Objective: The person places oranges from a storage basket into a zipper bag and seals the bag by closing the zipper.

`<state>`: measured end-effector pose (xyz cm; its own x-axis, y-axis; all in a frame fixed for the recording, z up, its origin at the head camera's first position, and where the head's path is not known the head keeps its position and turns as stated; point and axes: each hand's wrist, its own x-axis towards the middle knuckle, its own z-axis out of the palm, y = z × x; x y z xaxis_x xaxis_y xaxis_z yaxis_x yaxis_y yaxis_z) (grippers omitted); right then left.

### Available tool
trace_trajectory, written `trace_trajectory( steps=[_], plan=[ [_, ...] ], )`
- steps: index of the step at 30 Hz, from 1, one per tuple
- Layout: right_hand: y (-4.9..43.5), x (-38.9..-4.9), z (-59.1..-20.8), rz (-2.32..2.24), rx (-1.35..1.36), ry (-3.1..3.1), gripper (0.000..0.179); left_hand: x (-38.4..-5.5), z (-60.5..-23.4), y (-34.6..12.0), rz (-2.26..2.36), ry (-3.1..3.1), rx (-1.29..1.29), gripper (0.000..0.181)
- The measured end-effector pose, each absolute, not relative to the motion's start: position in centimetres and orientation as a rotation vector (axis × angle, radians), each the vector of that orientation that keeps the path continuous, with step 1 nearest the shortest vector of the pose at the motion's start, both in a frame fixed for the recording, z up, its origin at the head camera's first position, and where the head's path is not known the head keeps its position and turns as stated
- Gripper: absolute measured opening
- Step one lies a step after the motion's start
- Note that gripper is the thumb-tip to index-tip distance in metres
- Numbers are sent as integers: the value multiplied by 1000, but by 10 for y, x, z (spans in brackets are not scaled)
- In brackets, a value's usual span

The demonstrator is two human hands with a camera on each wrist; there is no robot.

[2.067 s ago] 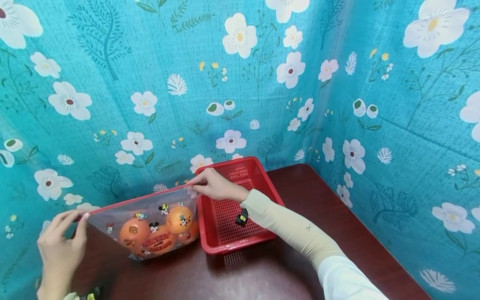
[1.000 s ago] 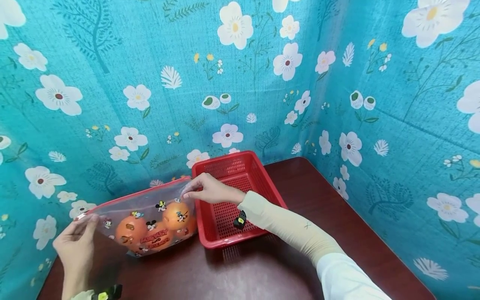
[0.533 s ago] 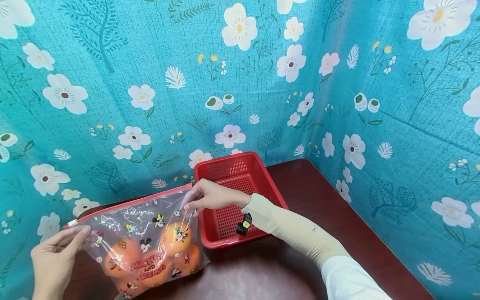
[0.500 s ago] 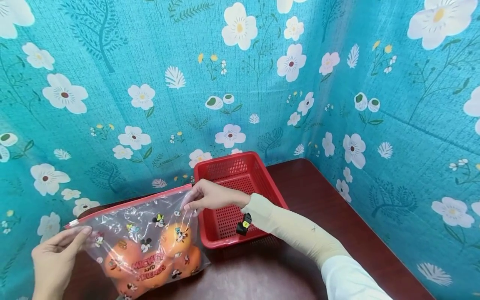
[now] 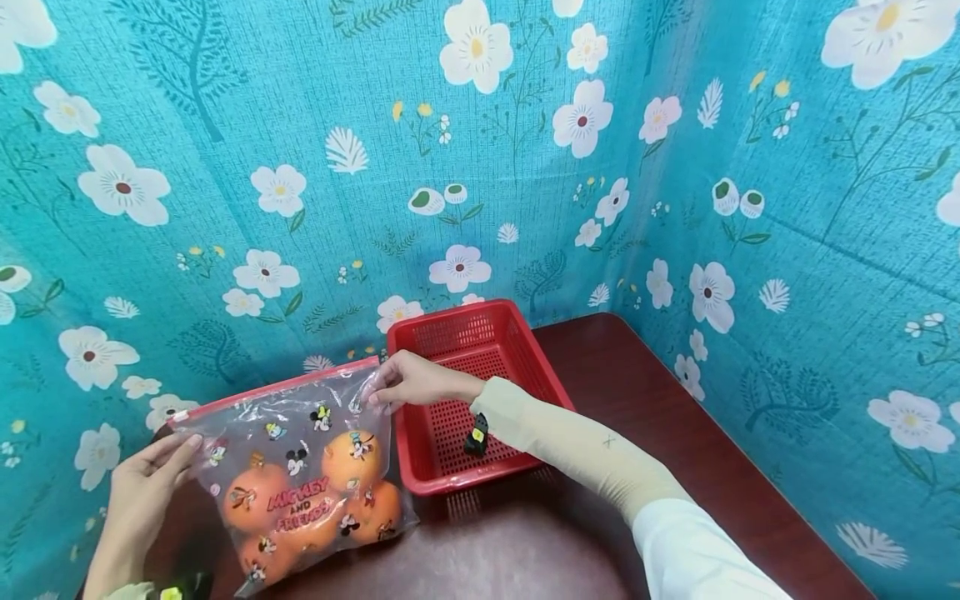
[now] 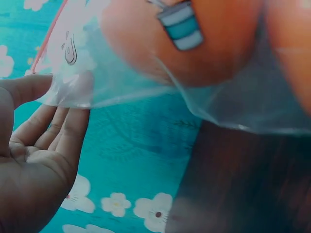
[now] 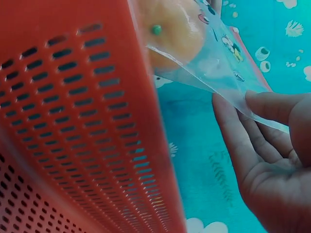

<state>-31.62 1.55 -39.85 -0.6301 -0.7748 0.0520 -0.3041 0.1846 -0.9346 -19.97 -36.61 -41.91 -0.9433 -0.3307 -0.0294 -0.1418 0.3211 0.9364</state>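
Note:
A clear zip bag (image 5: pixel 307 467) with a red top strip and cartoon prints hangs stretched between my hands. Several oranges (image 5: pixel 352 458) lie in its lower part. My left hand (image 5: pixel 142 492) pinches the upper left corner between thumb and fingers, just below the white slider (image 5: pixel 180 415). At the upper right corner, my right hand (image 5: pixel 420 379) pinches the side edge below the red strip. The left wrist view shows the thumb and fingers (image 6: pixel 73 126) on either side of the film. In the right wrist view, the green stem end of one orange (image 7: pixel 167 34) shows.
A red perforated plastic basket (image 5: pixel 487 483) stands right beside the bag, under my right forearm. Both are over a dark reddish-brown table (image 5: pixel 600 358). Blue flowered cloth (image 5: pixel 465 225) hangs behind the table and along its right side.
The bag has turned from tilted away to hanging more upright, its printed face toward me and the oranges lower. Lately my left hand moved right and slightly up; both hands keep their hold.

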Motion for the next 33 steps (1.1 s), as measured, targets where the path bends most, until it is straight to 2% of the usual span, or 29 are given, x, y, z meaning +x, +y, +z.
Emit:
trace_trajectory(
  steps=[5, 10, 12, 15, 20, 33],
  plan=[
    [12, -326, -402, -1430, -943, 2102, 14, -207, -432, -375, -1788, -2413, 305, 15],
    [7, -334, -403, -1441, -904, 2140, 12, -214, -439, -375, -1663, -2498, 300, 47],
    [4, -338, -406, -1440, -906, 2161, 11, -218, -440, -374, -1591, -2543, 315, 55],
    [0, -344, -410, -1428, -914, 2202, 11, -224, -442, -375, -1482, -2608, 338, 56],
    [-6, -350, -412, -1408, -914, 2329, 9, -236, -444, -377, -1343, -2673, 314, 51],
    [-15, -359, -417, -1410, -816, 2499, 5, -255, -456, -379, -1370, -2687, 344, 41]
  ],
)
